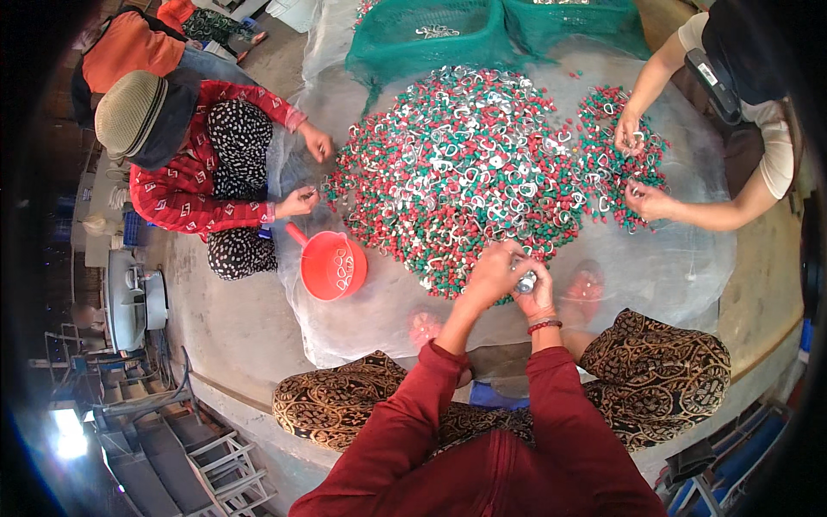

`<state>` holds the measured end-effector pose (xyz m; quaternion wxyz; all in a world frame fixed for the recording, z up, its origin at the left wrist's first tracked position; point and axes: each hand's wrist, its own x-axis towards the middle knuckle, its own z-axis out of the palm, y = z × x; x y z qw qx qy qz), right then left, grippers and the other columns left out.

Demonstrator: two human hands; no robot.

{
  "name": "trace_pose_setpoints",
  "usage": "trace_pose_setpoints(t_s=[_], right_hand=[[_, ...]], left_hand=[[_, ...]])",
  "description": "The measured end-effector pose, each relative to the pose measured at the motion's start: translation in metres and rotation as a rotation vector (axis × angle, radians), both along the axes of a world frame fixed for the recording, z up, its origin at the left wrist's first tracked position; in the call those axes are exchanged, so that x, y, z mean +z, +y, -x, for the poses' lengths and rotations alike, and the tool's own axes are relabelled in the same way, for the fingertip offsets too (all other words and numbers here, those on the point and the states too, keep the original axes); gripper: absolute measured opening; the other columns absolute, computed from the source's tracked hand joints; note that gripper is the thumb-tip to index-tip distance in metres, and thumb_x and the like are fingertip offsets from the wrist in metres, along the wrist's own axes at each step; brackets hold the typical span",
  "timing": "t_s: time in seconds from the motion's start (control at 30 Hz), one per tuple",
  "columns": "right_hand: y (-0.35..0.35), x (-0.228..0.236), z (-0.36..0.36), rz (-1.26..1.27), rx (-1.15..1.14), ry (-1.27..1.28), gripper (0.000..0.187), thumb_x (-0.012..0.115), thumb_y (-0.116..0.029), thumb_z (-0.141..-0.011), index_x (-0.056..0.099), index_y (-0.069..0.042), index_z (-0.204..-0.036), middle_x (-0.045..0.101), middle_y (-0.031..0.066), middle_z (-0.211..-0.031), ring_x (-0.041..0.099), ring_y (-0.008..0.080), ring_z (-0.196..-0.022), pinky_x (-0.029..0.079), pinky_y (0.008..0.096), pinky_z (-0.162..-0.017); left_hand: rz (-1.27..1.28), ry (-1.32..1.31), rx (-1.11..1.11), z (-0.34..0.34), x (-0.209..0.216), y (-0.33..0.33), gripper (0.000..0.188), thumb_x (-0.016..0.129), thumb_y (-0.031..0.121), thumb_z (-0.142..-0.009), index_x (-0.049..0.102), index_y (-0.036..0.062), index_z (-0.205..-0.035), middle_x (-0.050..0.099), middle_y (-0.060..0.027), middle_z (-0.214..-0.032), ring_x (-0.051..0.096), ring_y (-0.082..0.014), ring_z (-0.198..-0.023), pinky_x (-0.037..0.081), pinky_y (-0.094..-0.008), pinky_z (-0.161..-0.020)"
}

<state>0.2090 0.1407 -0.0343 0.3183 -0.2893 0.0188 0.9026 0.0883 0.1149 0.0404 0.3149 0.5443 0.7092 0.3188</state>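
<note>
Both my hands are together at the near edge of a heap of red and green pebble-like pieces and white rings [465, 172]. My right hand [540, 300], a red bead bracelet at its wrist, is closed around a small silvery cylindrical object [525, 282]. Just left of it, my left hand [493, 274] has its fingers curled and pressed together by the top of that object. Whatever those fingers pinch is too small to make out. To the left, a red long-handled dipper [334, 265] stands on the sheet with several white rings inside.
A translucent plastic sheet [689, 267] lies beneath the heap. Across to the left, a person in a red patterned shirt [202, 155] reaches toward the pieces. Another person's hands [646, 200] work in a smaller pile at right. Green mesh-covered baskets [431, 39] stand at the far side.
</note>
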Motion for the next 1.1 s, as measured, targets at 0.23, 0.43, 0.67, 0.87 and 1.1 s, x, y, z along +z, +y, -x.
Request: trace_pose_setpoints(t_s=[0.23,0.43,0.67,0.87,1.1], right_hand=[[0.004,-0.018,-0.011,0.097,-0.148,0.164,0.024,0.053,-0.029,-0.090,0.061,-0.008,-0.097,0.065,0.0080,-0.089,0.061,0.0186,-0.088,0.052,0.0302,-0.053],[0.011,-0.028,-0.030,0.080,-0.274,0.531,0.023,0.053,-0.024,-0.090,0.059,-0.003,-0.096,0.056,0.0162,-0.105,0.054,0.0313,-0.084,0.050,0.0260,-0.043],[0.022,-0.029,-0.048,0.005,-0.252,0.360,0.036,0.048,-0.038,-0.091,0.060,-0.008,-0.106,0.056,0.0168,-0.112,0.059,0.0358,-0.089,0.052,0.0293,-0.044],[0.022,-0.022,-0.039,0.014,-0.218,0.245,0.032,0.048,-0.034,-0.092,0.060,-0.008,-0.104,0.061,0.0160,-0.106,0.062,0.0321,-0.082,0.050,0.0278,-0.043],[0.022,-0.019,-0.040,0.015,-0.219,0.338,0.028,0.053,-0.030,-0.090,0.063,-0.007,-0.102,0.060,0.0159,-0.107,0.058,0.0353,-0.089,0.049,0.0267,-0.042]], left_hand=[[-0.013,0.164,0.115,-0.018,0.035,0.015,0.020,0.065,0.019,-0.077,0.064,0.0076,-0.094,0.064,-0.0143,-0.090,0.064,-0.0302,-0.082,0.050,-0.0384,-0.072],[0.086,0.193,0.292,0.071,-0.061,0.025,0.021,0.070,0.017,-0.072,0.065,0.0027,-0.086,0.065,-0.0171,-0.077,0.064,-0.0318,-0.074,0.050,-0.0396,-0.066],[0.010,0.493,0.237,0.033,-0.108,0.031,0.043,0.074,0.025,-0.070,0.053,0.0045,-0.100,0.056,-0.0162,-0.092,0.059,-0.0344,-0.080,0.048,-0.0423,-0.069],[0.281,0.109,0.358,0.068,-0.095,0.013,0.022,0.065,0.011,-0.078,0.059,0.0048,-0.098,0.065,-0.0119,-0.088,0.064,-0.0308,-0.074,0.053,-0.0366,-0.065],[0.089,-1.349,0.697,0.076,-0.037,-0.016,0.038,0.060,0.007,-0.085,0.046,-0.0066,-0.118,0.060,-0.0164,-0.102,0.063,-0.0219,-0.088,0.057,-0.0276,-0.075]])
